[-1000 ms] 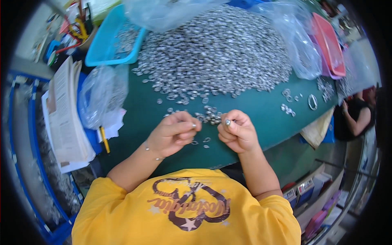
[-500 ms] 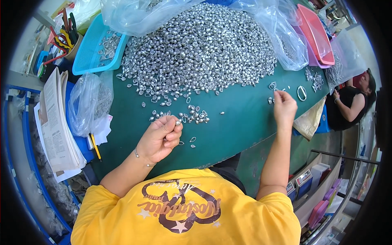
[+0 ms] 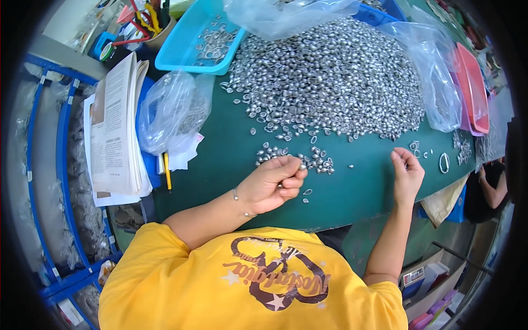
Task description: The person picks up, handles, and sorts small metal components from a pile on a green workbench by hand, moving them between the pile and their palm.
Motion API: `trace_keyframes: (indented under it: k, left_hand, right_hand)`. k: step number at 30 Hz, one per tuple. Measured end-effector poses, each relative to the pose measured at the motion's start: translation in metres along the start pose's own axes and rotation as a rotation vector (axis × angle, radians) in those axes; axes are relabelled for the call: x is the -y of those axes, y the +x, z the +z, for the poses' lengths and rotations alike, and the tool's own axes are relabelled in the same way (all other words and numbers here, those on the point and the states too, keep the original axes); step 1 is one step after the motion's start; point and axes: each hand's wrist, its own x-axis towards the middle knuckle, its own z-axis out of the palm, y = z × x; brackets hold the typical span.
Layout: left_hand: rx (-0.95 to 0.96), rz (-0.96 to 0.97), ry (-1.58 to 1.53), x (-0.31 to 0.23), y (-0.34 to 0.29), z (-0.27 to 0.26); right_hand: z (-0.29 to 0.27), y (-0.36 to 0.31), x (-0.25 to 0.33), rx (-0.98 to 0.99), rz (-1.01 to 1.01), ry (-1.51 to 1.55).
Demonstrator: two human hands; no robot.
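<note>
My left hand (image 3: pixel 275 184) is closed above the green table, its thumb and forefinger pinching a small silver metal piece (image 3: pixel 302 166) with a rounded end. Just beyond it lies a small cluster of silver pieces (image 3: pixel 322 164). A big heap of the same silver drop-shaped pieces (image 3: pixel 335 77) covers the far middle of the table. My right hand (image 3: pixel 407 176) is over the right side, thumb and fingertips pressed together; what they hold, if anything, is too small to make out. Beside its fingertips are a few small loose pieces (image 3: pixel 414 148).
A blue basket (image 3: pixel 225 66) with metal pieces stands far left, near a plastic bag (image 3: pixel 165 110) and stacked papers (image 3: pixel 115 132). At the right lie a pale ring-shaped loop (image 3: pixel 444 163) and a red basket (image 3: pixel 473 88). Another person's arm (image 3: pixel 494 190) shows at far right.
The view has turned, so the table appears farther right. My right hand has moved left, off the few loose pieces near the pale loop. My left hand keeps its pinch on the silver piece.
</note>
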Motion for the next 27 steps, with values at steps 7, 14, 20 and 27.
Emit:
trace_keyframes:
  k: [7,14,20,27]
  left_hand:
    - [0.075,-0.012,-0.09,0.001,-0.002,-0.007]
    - [0.002,0.15,0.083,-0.028,-0.015,-0.027]
    - [-0.313,0.671,1.47,-0.046,0.006,-0.012]
    - [-0.154,0.631,2.186,-0.035,0.024,-0.006]
  right_hand:
    - [0.057,-0.056,0.029,0.74,0.475,1.544]
    - [0.073,-0.057,0.048,0.648,0.561,0.633]
    - [0.108,-0.049,0.065,0.484,-0.566,-0.263]
    - [0.107,-0.044,0.065,0.548,-0.687,-0.504]
